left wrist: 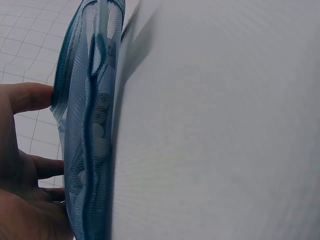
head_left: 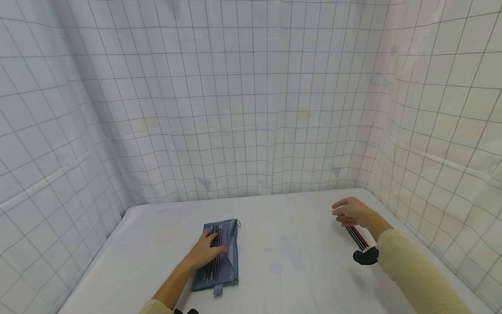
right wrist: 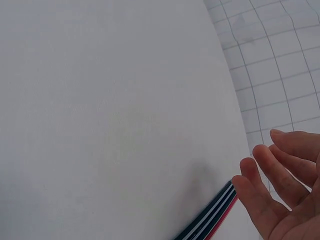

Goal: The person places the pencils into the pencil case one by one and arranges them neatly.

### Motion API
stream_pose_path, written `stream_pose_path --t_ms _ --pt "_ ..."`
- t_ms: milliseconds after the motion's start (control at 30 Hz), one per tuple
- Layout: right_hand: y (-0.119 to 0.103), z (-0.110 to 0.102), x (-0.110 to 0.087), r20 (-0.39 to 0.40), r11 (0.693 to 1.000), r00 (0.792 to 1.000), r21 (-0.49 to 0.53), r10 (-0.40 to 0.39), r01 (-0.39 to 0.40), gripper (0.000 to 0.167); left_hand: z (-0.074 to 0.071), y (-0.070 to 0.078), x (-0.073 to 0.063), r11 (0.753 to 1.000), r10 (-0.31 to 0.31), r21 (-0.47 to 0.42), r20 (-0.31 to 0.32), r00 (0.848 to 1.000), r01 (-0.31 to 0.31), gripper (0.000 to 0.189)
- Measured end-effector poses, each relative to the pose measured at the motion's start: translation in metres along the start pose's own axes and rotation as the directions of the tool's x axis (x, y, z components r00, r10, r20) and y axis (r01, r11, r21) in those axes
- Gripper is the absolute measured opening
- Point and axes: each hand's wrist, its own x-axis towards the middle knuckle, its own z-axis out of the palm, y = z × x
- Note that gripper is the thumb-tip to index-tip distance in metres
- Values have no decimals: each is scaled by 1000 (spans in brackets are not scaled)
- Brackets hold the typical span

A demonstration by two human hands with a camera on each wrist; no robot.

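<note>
White surface (head_left: 298,270), gridded cloth (head_left: 231,87) behind: you seem to be at the reach for the loose pencils (head_left: 356,237).
Those lie together at the surface's right, beneath your right hand (head_left: 354,212), fingers loosely spread; contact cannot be told. Left of centre, your left hand (head_left: 204,254) rests fingers spread on the blue pouch (head_left: 228,267), enclosed pencils (head_left: 216,270) showing through. Taking the loose bundle would likely call for curling the right fingers round it.

Left hand (head_left: 205,252) on blue pouch (head_left: 227,271); right hand (head_left: 354,211) near pencils (head_left: 356,237) on white table (head_left: 282,266).
</note>
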Motion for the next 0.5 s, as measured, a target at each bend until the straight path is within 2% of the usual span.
stream_pose_path --t_ms 233,500 --pt "10 -11 -2 -25 999 999 30 35 -35 46 0 0 -1 1000 -4 4 -3 1000 4 85" --pt "23 -18 -1 -64 995 994 -34 87 -89 45 1 -3 0 1000 -3 -6 -3 1000 3 85"
